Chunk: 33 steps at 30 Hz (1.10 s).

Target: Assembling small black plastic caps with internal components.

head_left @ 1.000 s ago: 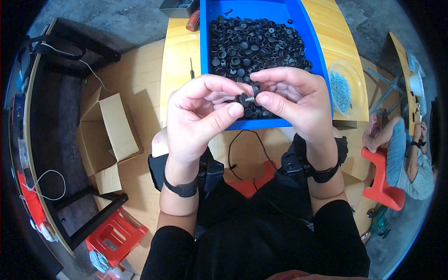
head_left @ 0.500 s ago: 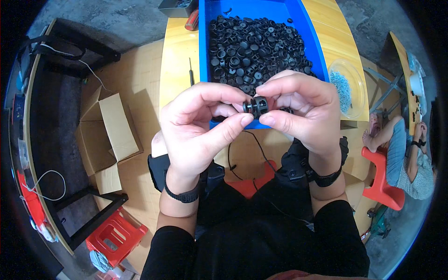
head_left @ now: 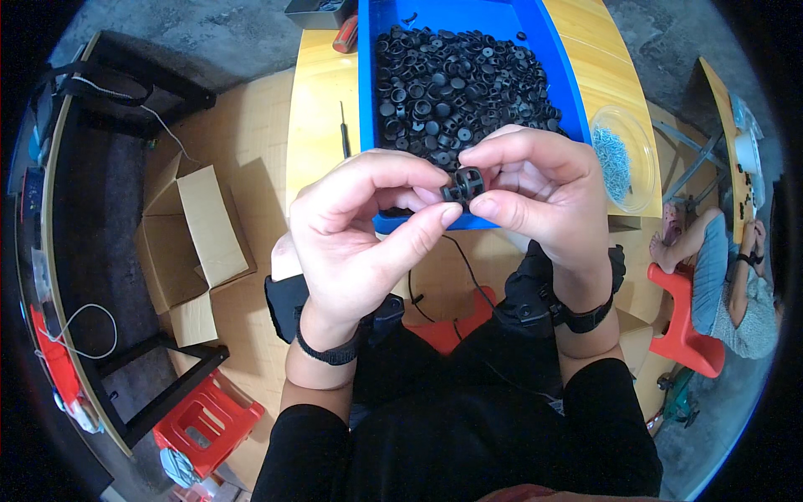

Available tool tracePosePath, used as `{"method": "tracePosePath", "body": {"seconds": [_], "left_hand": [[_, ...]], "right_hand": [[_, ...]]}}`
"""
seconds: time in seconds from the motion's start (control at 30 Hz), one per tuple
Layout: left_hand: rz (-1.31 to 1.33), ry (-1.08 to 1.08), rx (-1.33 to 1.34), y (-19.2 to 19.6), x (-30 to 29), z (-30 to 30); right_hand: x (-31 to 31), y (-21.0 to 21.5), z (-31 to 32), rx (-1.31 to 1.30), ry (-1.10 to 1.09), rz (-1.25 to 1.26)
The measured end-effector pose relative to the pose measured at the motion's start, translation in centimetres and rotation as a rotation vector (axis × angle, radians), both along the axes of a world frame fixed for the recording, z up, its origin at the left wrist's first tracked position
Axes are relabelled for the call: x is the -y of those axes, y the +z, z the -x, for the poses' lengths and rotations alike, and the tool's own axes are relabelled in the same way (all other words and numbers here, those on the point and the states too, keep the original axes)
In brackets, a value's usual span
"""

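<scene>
Between both hands, over the near edge of a blue tray [head_left: 365, 92], is a small round black plastic fitting [head_left: 470, 181] with openings in its side. My right hand [head_left: 552, 188] pinches it between thumb and fingers. A smaller black flanged piece [head_left: 452, 194] meets its left side, gripped by the thumb and fingertips of my left hand [head_left: 355, 226]. The fingertips partly hide where the two pieces join. Behind the hands, the tray holds a heap of loose black plastic caps and rings [head_left: 456, 84].
Right of the tray stands a clear round tub [head_left: 642, 155] of small bluish screws. A thin screwdriver [head_left: 344, 130] and a red-handled tool [head_left: 345, 35] lie left of it. An open cardboard box [head_left: 209, 222] is on the floor. Another person [head_left: 744, 309] sits at far right.
My left fingertips have moved slightly right, closer to my right hand. The two black pieces have tilted, and less of the flanged piece shows.
</scene>
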<state>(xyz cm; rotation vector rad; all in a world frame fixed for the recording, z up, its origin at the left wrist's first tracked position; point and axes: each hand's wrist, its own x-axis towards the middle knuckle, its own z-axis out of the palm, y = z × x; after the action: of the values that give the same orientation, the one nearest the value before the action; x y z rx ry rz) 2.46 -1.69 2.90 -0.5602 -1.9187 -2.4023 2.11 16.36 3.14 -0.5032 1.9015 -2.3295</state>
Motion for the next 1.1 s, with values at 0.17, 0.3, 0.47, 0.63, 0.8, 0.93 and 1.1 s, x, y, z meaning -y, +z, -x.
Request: {"method": "tracePosePath", "body": {"seconds": [0.17, 0.3, 0.47, 0.63, 0.8, 0.93, 1.1], "left_hand": [[0.031, 0.026, -0.042, -0.1, -0.1, 0.1], [0.08, 0.01, -0.069, -0.3, 0.2, 0.1], [0.142, 0.046, -0.185, -0.5, 0.3, 0.4], [0.248, 0.09, -0.238, -0.1, 0.3, 0.4], [0.335, 0.116, -0.306, 0.0, 0.1, 0.2], [0.14, 0.059, -0.257, -0.7, -0.3, 0.2], [0.024, -0.032, -0.219, -1.2, -0.5, 0.4]], "right_hand": [[0.1, -0.2, 0.0, 0.004, 0.013, 0.008], [0.1, -0.1, 0.0, 0.001, 0.02, 0.015], [-0.1, -0.2, 0.0, -0.01, 0.022, 0.009], [-0.3, 0.0, -0.1, -0.034, -0.001, -0.058], [-0.6, 0.4, -0.1, -0.089, -0.011, -0.186], [-1.0, 0.8, 0.0, -0.125, 0.005, -0.19], [-0.9, 1.1, -0.1, -0.25, 0.011, -0.295]]}}
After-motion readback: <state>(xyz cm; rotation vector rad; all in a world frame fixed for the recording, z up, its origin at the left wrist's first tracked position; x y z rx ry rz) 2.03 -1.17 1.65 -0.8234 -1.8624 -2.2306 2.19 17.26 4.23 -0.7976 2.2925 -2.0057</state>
